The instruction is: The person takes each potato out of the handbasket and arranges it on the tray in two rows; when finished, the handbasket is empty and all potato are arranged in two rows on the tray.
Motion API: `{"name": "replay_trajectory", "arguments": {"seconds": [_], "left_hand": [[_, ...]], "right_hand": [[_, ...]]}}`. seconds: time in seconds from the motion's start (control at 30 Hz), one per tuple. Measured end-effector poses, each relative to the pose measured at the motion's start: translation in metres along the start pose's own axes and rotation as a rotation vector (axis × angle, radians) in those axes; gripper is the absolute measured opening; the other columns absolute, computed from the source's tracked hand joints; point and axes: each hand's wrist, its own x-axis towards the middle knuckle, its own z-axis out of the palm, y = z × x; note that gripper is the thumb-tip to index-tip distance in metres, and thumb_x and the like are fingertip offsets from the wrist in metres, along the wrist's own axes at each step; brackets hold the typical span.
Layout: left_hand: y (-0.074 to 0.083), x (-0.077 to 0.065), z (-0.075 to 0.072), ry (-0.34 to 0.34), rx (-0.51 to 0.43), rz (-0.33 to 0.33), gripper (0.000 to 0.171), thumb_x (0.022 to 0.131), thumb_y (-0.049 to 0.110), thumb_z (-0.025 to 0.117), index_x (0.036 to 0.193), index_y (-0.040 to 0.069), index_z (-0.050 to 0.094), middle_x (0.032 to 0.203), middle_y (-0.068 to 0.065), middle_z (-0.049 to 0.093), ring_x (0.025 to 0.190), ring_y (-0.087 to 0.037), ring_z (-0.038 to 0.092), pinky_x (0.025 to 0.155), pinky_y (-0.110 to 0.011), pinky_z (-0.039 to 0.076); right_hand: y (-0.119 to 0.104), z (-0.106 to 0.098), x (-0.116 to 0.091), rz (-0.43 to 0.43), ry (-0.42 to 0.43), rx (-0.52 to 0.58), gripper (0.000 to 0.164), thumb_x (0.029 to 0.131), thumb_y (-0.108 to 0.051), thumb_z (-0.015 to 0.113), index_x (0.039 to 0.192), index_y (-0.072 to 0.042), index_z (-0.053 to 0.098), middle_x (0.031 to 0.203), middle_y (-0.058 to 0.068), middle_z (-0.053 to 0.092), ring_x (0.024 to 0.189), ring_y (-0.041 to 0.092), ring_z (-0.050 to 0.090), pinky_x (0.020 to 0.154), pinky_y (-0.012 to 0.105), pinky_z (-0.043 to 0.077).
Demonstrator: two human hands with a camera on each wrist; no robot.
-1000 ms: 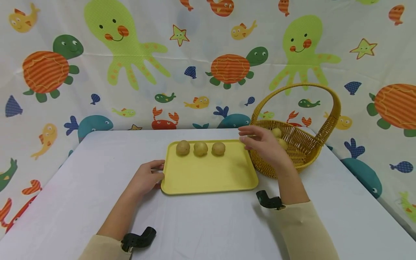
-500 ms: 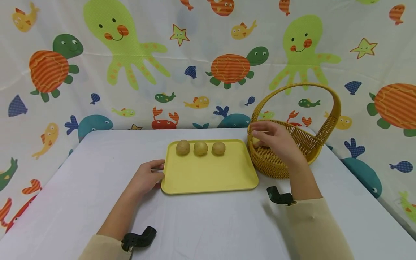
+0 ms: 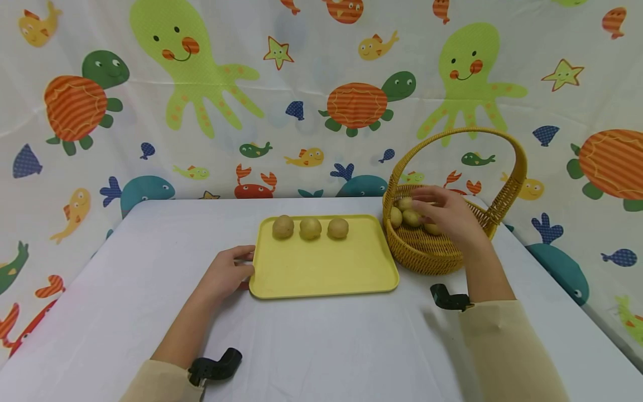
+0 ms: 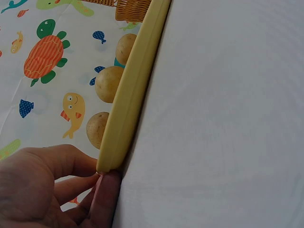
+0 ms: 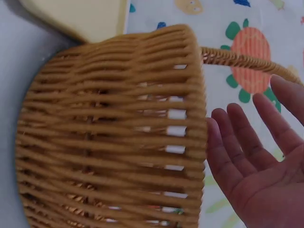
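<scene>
Three potatoes (image 3: 310, 229) sit in a row along the far side of a yellow tray (image 3: 321, 279). My left hand (image 3: 226, 273) holds the tray's left edge; in the left wrist view its fingertips meet at the rim's end, some low by the table. To the right stands a wicker basket (image 3: 427, 262) with a tall arched handle and several more potatoes (image 3: 412, 218) inside. Over the basket's opening is my right hand (image 3: 449, 218), its fingers loosely spread with nothing between them. The right wrist view shows that hand's palm (image 5: 270, 194) beside the woven rim.
A white cloth (image 3: 321, 346) covers the table. Behind it hangs a curtain (image 3: 311, 139) printed with sea animals. The basket stands right against the tray's right edge, and its handle (image 3: 462, 131) arches above the right hand.
My right hand has moved from above the tray's right end rightward over the basket, uncovering the potatoes on the basket's left side. The left hand and the tray have stayed put.
</scene>
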Motion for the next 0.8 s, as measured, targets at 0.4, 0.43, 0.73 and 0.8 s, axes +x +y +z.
{"name": "replay_trajectory", "arguments": {"seconds": [0.4,0.43,0.73,0.8], "left_hand": [[-0.001,0.001,0.0,0.002,-0.005,-0.008,0.065,0.088,0.002,0.055,0.153,0.001,0.046,0.142,-0.02,0.054,0.106,-0.026,0.06,0.075,-0.033,0.063],[-0.001,0.001,0.0,0.003,-0.003,-0.007,0.065,0.089,0.002,0.056,0.153,0.0,0.045,0.142,-0.02,0.053,0.105,-0.026,0.06,0.075,-0.033,0.063],[0.001,0.001,0.003,0.011,-0.019,-0.041,0.066,0.088,0.002,0.056,0.153,0.002,0.046,0.143,-0.019,0.053,0.105,-0.026,0.061,0.075,-0.032,0.062],[0.002,0.001,0.003,0.018,-0.016,-0.046,0.066,0.088,0.002,0.056,0.153,0.003,0.046,0.142,-0.018,0.053,0.105,-0.026,0.06,0.075,-0.032,0.062]], "right_hand": [[0.031,-0.01,0.006,0.037,0.044,-0.099,0.056,0.103,-0.038,0.059,0.149,-0.006,0.051,0.154,0.021,0.048,0.14,0.041,0.046,0.108,0.057,0.047],[0.034,-0.011,0.008,0.038,0.047,-0.109,0.055,0.103,-0.037,0.06,0.149,-0.006,0.051,0.155,0.021,0.047,0.141,0.041,0.045,0.108,0.057,0.047],[0.054,-0.024,0.022,0.098,0.026,-0.2,0.061,0.101,-0.032,0.066,0.152,-0.004,0.047,0.155,0.029,0.043,0.141,0.047,0.041,0.113,0.063,0.04],[0.055,-0.026,0.024,0.109,0.006,-0.201,0.061,0.101,-0.03,0.065,0.152,-0.004,0.046,0.155,0.03,0.042,0.141,0.048,0.041,0.112,0.064,0.04]]}}
